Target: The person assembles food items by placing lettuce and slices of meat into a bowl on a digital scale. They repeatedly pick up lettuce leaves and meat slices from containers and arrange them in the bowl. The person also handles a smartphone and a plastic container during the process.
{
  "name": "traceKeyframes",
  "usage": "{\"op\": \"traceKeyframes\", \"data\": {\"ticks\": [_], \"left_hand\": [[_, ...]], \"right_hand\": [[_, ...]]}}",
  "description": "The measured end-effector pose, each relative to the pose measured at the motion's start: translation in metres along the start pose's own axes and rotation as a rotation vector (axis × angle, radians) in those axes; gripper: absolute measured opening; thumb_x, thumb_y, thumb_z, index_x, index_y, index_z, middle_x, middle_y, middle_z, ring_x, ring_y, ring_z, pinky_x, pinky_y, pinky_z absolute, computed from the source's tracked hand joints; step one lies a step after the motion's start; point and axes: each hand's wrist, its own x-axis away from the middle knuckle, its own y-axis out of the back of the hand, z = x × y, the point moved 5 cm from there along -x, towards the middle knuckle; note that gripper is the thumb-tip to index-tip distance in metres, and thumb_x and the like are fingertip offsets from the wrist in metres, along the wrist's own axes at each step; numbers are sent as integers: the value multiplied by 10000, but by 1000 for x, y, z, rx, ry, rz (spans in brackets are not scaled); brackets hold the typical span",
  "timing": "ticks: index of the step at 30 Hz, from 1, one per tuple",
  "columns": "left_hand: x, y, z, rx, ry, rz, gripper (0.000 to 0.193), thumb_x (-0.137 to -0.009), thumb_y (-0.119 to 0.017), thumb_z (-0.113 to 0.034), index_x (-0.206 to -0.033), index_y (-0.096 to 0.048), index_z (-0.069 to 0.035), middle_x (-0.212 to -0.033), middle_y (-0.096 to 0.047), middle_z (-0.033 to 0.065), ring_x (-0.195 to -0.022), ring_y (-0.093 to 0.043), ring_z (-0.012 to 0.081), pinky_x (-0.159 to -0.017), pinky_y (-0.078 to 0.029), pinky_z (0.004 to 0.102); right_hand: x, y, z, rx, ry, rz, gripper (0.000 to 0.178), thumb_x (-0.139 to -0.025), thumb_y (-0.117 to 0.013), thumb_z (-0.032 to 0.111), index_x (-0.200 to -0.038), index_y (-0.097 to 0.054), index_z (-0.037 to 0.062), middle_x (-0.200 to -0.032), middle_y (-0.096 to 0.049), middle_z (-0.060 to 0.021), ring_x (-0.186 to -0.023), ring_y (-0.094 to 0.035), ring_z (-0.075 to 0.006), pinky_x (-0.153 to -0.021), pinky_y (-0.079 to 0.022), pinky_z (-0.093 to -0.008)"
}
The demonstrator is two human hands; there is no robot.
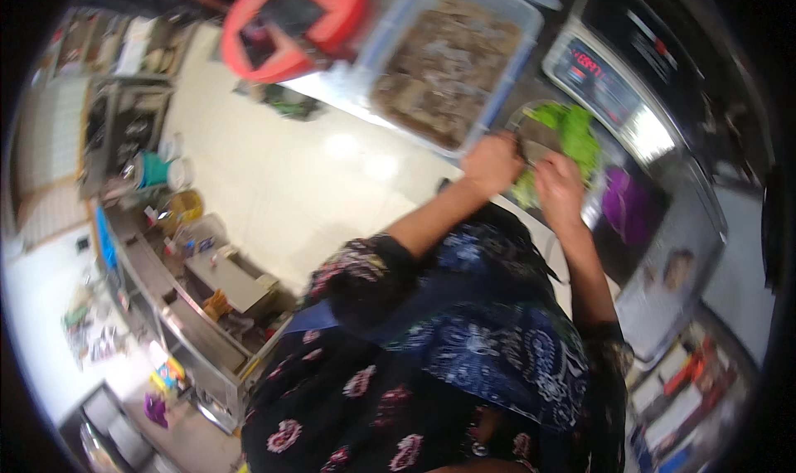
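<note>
Both grips close over a bowl of green leaves (574, 133) on the counter (332, 87); left hand (492, 163) is curled around a dark flat piece (537, 135), right hand (560, 189) bent with fingers pressed into the leaves; forearms bare, sleeves floral; at ten o'clock from the hands sits a clear plastic tub (452, 58) of brownish pieces, beyond it a red bowl (292, 25); the blur hides finer detail.

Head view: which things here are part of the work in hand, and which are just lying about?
In use:
left hand
right hand
green leafy vegetable
flat brown piece, identity unclear

Lying about:
clear plastic tub of brown food
red round plastic basin
digital scale
</note>
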Motion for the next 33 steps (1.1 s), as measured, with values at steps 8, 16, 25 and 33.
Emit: {"op": "traceKeyframes", "data": {"ticks": [8,16,25,33], "left_hand": [[9,4,0,62,15,-27,218,-789,-631,-204,-872,-503,-47,-791,-624,181,-765,-604,382,-677,-461,464],[16,-6,15,354,49,-141,257,-787,-663,-110,-893,-461,7,-745,-594,168,-682,-593,328,-649,-459,401],[-2,-32,44,285,-59,-277,213,-831,-610,-151,-871,-521,39,-814,-556,142,-733,-551,235,-668,-452,365],[-18,-47,51,545,-33,-38,228,-960,-427,-209,-948,-518,0,-829,-550,58,-708,-490,132,-628,-443,278]], "right_hand": [[-1,7,1,119,-27,80,248,-713,-614,84,-960,-619,78,-952,-567,-51,-871,-548,-238,-742,-435,-342],[-6,5,7,159,-29,101,266,-737,-525,148,-988,-613,156,-910,-530,-21,-869,-504,-192,-716,-375,-340],[-10,8,12,174,-135,164,278,-780,-498,175,-1035,-604,151,-921,-508,-35,-901,-496,-215,-730,-373,-366],[-12,34,9,142,-117,18,164,-735,-536,165,-871,-619,126,-791,-508,-18,-810,-534,-202,-683,-411,-356]]}}
